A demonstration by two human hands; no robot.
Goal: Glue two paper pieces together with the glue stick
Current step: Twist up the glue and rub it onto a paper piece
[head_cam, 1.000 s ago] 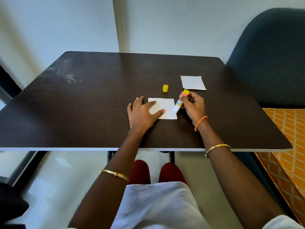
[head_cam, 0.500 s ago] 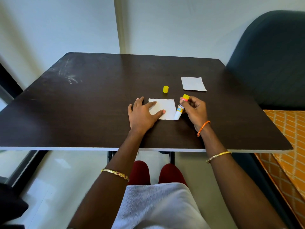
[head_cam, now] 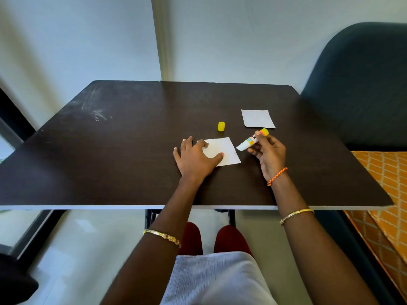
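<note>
A white paper square lies on the dark table, and my left hand rests flat on its left part with fingers spread. My right hand holds the uncapped glue stick, white with a yellow end. The stick is tilted, its white tip lifted just off the paper's right edge. A second white paper square lies further back on the right. The yellow cap stands alone between the two papers.
A dark blue chair back rises at the table's right side, with an orange patterned cloth below it. A white wall stands behind the table. The near table edge crosses above my knees.
The glue stick's tip was on the near right corner of the paper; my right hand has lifted it up and to the right, off the paper. My left hand stays pressed on the sheet.
</note>
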